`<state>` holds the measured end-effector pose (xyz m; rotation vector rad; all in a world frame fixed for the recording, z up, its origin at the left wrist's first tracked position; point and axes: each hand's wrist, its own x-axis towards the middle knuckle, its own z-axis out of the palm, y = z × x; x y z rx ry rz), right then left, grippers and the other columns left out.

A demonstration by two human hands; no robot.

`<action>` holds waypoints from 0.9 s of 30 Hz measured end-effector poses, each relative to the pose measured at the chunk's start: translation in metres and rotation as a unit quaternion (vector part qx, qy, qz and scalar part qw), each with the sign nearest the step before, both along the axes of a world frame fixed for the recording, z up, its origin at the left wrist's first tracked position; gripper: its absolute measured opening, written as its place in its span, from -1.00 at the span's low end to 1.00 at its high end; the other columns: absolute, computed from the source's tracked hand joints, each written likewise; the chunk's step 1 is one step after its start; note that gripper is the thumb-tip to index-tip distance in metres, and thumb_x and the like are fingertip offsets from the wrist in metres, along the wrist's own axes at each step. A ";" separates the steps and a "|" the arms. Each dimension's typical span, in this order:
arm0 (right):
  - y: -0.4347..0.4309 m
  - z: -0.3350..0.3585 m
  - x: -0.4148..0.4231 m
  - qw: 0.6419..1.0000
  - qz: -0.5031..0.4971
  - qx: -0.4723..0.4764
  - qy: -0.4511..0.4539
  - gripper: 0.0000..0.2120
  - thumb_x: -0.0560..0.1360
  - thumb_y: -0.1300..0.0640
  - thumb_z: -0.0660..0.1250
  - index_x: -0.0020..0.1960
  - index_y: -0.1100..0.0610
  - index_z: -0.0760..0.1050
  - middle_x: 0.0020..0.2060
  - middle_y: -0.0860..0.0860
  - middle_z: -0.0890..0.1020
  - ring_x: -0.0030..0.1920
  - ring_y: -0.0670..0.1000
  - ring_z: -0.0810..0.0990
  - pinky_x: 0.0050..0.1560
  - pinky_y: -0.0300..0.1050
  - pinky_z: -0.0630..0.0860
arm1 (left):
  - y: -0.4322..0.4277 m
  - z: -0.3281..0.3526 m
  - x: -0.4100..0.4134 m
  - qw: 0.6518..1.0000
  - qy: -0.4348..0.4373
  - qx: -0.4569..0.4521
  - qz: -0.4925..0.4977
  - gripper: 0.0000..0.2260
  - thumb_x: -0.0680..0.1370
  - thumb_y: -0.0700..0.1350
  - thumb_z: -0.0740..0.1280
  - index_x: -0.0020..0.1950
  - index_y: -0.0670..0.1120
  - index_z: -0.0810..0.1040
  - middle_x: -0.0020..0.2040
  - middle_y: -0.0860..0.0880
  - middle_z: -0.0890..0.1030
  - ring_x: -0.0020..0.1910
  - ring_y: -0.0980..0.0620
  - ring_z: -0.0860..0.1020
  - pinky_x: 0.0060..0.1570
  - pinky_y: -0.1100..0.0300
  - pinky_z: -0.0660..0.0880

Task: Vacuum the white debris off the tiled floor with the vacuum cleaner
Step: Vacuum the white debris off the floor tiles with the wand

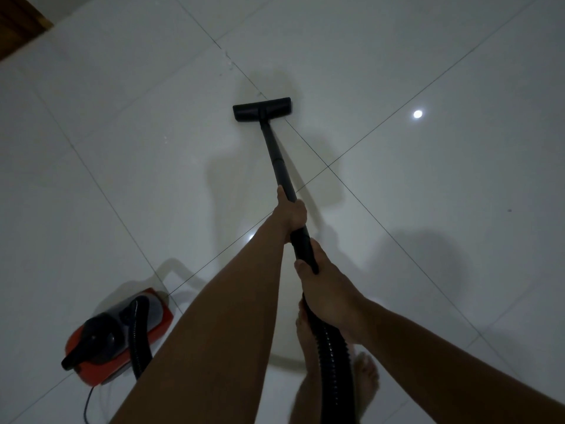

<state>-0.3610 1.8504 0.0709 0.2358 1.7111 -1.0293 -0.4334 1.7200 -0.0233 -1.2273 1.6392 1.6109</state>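
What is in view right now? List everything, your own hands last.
floor nozzle: one, black, flat on the tiles ahead
wand: one, black, slanting from nozzle to hands
hose: one, black, ribbed, below the right hand
vacuum body: one, orange and black, lower left
power cord: one, dark, behind the body
white debris: few faint specks, beyond the nozzle
tiled floor: white, glossy, dark grout lines
wooden panel: one, brown, top-left corner
feet: two, bare, bottom centre
left hand: grips wand, forward
right hand: grips wand's rear end
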 end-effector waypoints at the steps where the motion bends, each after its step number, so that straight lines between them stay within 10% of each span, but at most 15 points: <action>1: -0.001 -0.001 -0.004 1.000 0.002 0.001 0.000 -0.51 0.73 -0.05 0.09 0.60 -0.31 0.04 -0.22 0.09 0.57 -0.42 -0.08 0.55 -0.52 -0.31 0.46 | -0.001 -0.001 -0.004 1.000 0.000 0.001 0.002 -0.37 0.69 -0.10 0.07 0.58 0.14 -0.30 0.45 -0.15 0.28 0.04 -0.11 0.40 -0.01 -0.01 0.41; 20: -0.013 -0.009 -0.086 0.999 0.012 -0.014 -0.033 -0.46 0.73 -0.06 0.11 0.58 -0.42 -0.02 -0.23 0.09 0.56 -0.39 -0.03 0.57 -0.37 -0.15 0.58 | -0.019 -0.009 -0.079 1.000 0.010 -0.014 0.024 -0.38 0.69 -0.11 0.07 0.58 0.13 -0.29 0.18 -0.08 0.34 -0.18 0.01 0.42 -0.04 0.05 0.41; 27: -0.008 -0.010 -0.112 0.999 0.030 -0.015 -0.041 -0.46 0.73 -0.05 0.11 0.57 -0.44 -0.03 -0.24 0.09 0.55 -0.37 -0.02 0.57 -0.37 -0.13 0.58 | -0.017 -0.009 -0.100 0.999 0.004 -0.013 0.046 -0.37 0.68 -0.10 0.07 0.58 0.16 -0.28 0.40 -0.15 0.34 0.06 -0.12 0.45 0.00 0.00 0.44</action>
